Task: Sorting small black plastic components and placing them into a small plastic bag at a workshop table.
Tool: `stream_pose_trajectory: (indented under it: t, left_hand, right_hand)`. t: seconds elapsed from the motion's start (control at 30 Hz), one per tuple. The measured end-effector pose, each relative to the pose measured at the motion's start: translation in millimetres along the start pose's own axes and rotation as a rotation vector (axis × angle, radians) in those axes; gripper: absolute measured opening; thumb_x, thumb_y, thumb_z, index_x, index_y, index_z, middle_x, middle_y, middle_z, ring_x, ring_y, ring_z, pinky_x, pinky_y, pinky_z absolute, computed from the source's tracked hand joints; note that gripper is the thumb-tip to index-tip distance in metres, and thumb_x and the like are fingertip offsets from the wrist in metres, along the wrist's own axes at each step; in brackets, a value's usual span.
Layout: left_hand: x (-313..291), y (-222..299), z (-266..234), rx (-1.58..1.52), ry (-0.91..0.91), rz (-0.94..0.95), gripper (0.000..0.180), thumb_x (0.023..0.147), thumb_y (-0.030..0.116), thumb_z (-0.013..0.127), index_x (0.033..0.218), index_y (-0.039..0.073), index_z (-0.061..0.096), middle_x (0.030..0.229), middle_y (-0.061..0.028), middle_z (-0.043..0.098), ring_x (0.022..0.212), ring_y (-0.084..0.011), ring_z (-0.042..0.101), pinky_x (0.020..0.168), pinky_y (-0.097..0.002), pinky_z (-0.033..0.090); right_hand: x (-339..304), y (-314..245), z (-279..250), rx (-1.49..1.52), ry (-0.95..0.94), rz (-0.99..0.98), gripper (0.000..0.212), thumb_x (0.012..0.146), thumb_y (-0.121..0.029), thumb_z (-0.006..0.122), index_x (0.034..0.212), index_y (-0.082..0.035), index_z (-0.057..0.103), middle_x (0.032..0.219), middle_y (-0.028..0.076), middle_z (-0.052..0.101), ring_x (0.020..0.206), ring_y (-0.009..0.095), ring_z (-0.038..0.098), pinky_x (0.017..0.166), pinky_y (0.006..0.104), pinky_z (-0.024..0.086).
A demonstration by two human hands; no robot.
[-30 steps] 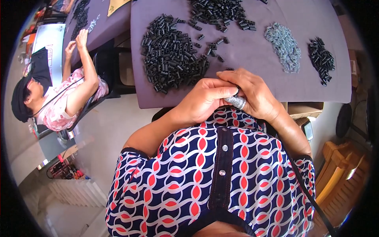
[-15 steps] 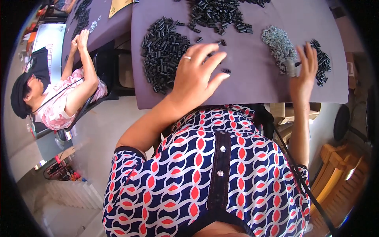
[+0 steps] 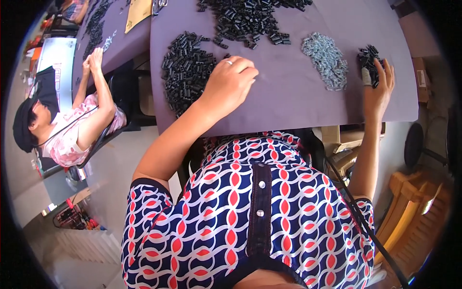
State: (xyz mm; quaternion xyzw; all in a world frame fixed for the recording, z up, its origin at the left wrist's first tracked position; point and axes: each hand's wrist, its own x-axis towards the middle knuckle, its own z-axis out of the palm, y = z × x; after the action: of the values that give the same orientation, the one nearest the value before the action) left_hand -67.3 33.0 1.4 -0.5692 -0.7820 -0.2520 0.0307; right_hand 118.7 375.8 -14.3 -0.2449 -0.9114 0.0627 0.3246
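My left hand (image 3: pixel 230 86), a ring on one finger, is beside the right edge of a large heap of short black tubular pieces (image 3: pixel 185 67). Its fingers are curled inward and hide whatever they hold. At the table's right, my right hand (image 3: pixel 378 94) reaches to the near edge of a smaller heap of black pieces (image 3: pixel 368 54). Its thumb, wrapped in something whitish, is apart from the fingers, and the black pieces lie between and beyond them. Left of that hand lies a heap of small silver pieces that look like springs (image 3: pixel 327 61).
A third black heap (image 3: pixel 248 21) spreads over the far side of the purple-grey covered table (image 3: pixel 284 96). Another person (image 3: pixel 82 115) sits at a neighbouring table on the left, both hands raised over it. Cardboard boxes (image 3: pixel 339 137) are under the table; a wooden chair (image 3: pixel 409 207) stands at lower right.
My left hand has gone from spread fingers to curled ones; loose black pieces near it no longer show. My right hand has moved from beside the silver heap onto the small black heap.
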Motion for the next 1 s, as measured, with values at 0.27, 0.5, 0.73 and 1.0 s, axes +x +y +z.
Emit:
stream_pose_trajectory:
  t: [0.27, 0.5, 0.73, 1.0]
  left_hand:
    - [-18, -6, -15, 0.024, 0.033, -0.067, 0.010, 0.080, 0.005, 0.069, 0.088, 0.004, 0.064, 0.095, -0.0082, 0.063, 0.095, -0.0301, 0.061, 0.085, -0.0395, 0.049]
    - [-31, -4, -5, 0.056, 0.137, -0.050, 0.009, 0.079, 0.001, 0.065, 0.088, 0.003, 0.062, 0.094, -0.0082, 0.060, 0.093, -0.0282, 0.060, 0.093, -0.0427, 0.048]
    - [-40, -10, -9, 0.009, 0.158, -0.121, 0.010, 0.080, 0.004, 0.069, 0.089, 0.003, 0.065, 0.097, -0.0073, 0.064, 0.094, -0.0273, 0.063, 0.097, -0.0434, 0.048]
    - [-14, -22, -31, -0.010, 0.271, -0.154, 0.015, 0.083, 0.009, 0.069, 0.097, 0.004, 0.067, 0.100, -0.0104, 0.067, 0.092, -0.0315, 0.063, 0.082, -0.0395, 0.052]
  right_hand:
    - [-7, -116, 4, 0.224, -0.262, -0.305, 0.041, 0.066, 0.004, 0.067, 0.105, -0.006, 0.070, 0.140, 0.011, 0.053, 0.141, 0.039, 0.034, 0.116, 0.0531, 0.029]
    - [-11, -113, 17, 0.087, -0.240, -0.252, 0.030, 0.068, 0.007, 0.065, 0.095, -0.006, 0.069, 0.138, 0.009, 0.056, 0.140, 0.036, 0.036, 0.115, 0.0499, 0.030]
    - [-11, -118, 23, 0.097, -0.229, -0.200, 0.033, 0.067, 0.010, 0.064, 0.095, -0.006, 0.068, 0.137, 0.009, 0.056, 0.141, 0.038, 0.035, 0.116, 0.0474, 0.030]
    - [-16, -118, 15, 0.149, -0.284, -0.151, 0.031, 0.065, 0.012, 0.060, 0.090, -0.005, 0.068, 0.139, 0.008, 0.054, 0.142, 0.038, 0.033, 0.117, 0.0469, 0.030]
